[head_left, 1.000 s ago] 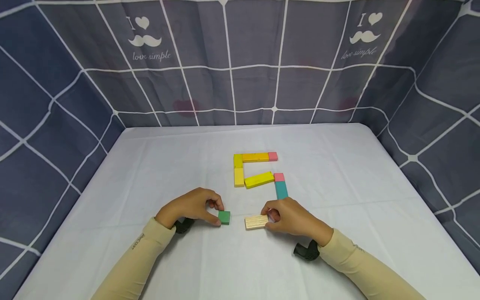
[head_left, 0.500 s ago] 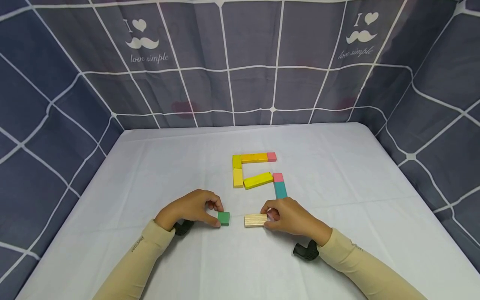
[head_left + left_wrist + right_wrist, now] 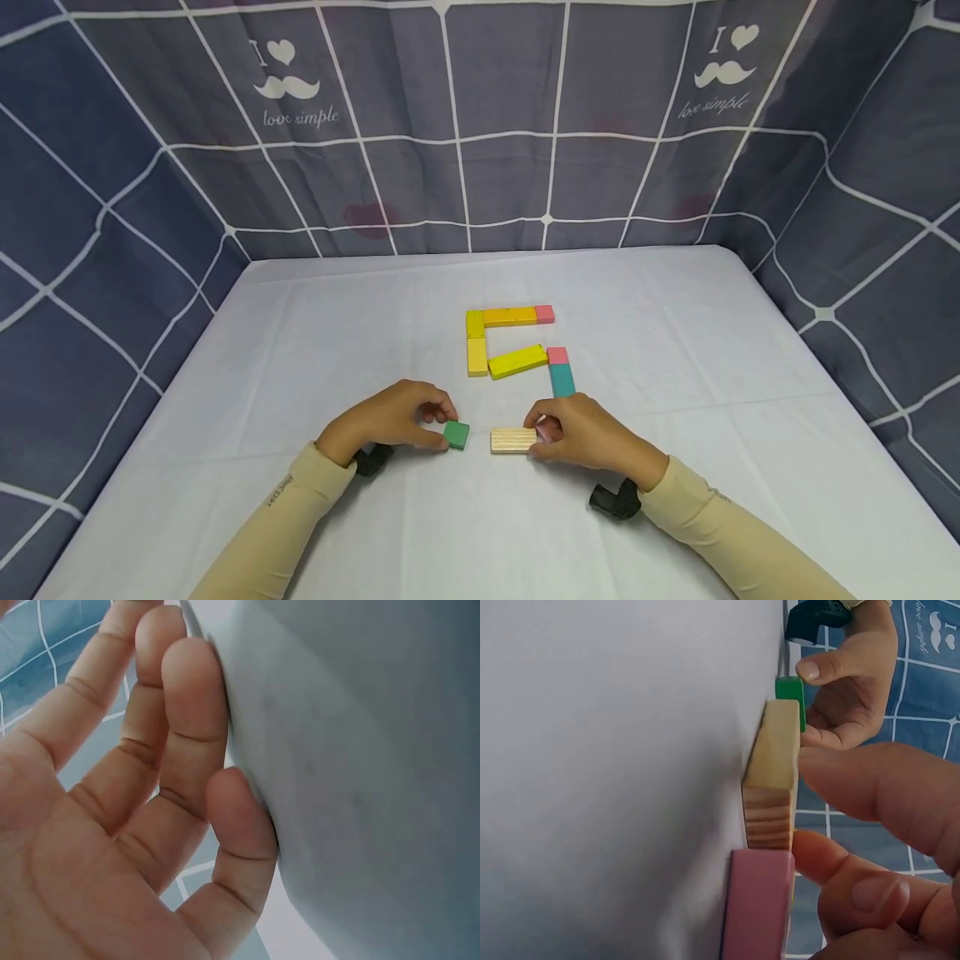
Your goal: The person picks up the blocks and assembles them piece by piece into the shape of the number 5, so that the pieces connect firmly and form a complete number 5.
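Observation:
In the head view my left hand point(image 3: 397, 415) pinches a small green block point(image 3: 456, 434) between thumb and fingers, just above or on the white cloth. The block sits slightly turned. My right hand point(image 3: 588, 433) grips the right end of a plain wooden block point(image 3: 513, 441), thumb on the near side and index finger on the far side. A short gap separates the green and wooden blocks. In the right wrist view a pink block point(image 3: 757, 900) lies against the wooden block's end; my right hand mostly covers it in the head view. The left wrist view shows curled fingers point(image 3: 191, 690) but no block.
Beyond the hands, yellow blocks point(image 3: 476, 357), an orange-yellow block point(image 3: 510, 317), pink blocks point(image 3: 557, 356) and a teal block point(image 3: 562, 380) form a bent line. A slanted yellow block point(image 3: 517, 362) is part of it. Grey checked curtains point(image 3: 502, 183) enclose the white-covered table point(image 3: 337, 325).
My left hand has shifted a little to the right with the green block, which has turned slightly. The wooden block has straightened from a slight slant under my right hand, which has barely moved.

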Action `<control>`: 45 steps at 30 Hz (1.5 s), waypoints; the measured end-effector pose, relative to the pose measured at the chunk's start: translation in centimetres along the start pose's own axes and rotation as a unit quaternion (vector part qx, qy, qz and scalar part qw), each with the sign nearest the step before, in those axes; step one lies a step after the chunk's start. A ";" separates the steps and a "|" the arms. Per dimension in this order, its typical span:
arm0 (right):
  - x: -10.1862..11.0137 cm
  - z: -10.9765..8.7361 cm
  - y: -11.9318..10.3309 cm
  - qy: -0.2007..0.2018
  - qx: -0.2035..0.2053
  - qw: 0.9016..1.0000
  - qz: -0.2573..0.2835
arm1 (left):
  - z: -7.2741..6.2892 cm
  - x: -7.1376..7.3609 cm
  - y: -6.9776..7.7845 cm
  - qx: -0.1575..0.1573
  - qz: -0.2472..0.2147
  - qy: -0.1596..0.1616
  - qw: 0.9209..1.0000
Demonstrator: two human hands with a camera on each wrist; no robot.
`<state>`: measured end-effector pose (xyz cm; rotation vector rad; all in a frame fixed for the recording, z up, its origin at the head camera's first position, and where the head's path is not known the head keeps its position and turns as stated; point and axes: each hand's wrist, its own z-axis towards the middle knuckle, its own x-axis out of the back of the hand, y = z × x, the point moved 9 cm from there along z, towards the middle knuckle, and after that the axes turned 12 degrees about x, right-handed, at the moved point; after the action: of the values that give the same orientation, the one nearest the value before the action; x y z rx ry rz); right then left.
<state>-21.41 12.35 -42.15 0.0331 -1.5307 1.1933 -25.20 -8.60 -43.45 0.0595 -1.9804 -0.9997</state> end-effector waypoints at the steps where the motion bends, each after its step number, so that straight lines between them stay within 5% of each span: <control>1: 0.1 -0.1 0.1 -0.001 0.000 1.000 0.004 | 0.0 -0.1 0.1 -0.003 0.000 0.000 1.000; 14: 1.6 -0.9 1.5 0.024 0.025 0.995 0.096 | 0.4 -0.9 0.8 -0.007 0.010 0.006 1.000; 28: 4.0 -2.7 2.2 0.105 0.099 0.978 0.151 | 0.4 -1.1 1.5 0.008 0.040 0.022 0.999; 45: 5.8 -4.8 5.1 0.078 0.094 0.978 0.166 | 0.1 -0.9 1.8 0.010 0.033 0.027 0.999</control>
<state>-23.07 21.30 -41.87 -0.1950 -1.3136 1.5657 -24.16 -6.93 -42.89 0.0310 -1.9314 -0.9272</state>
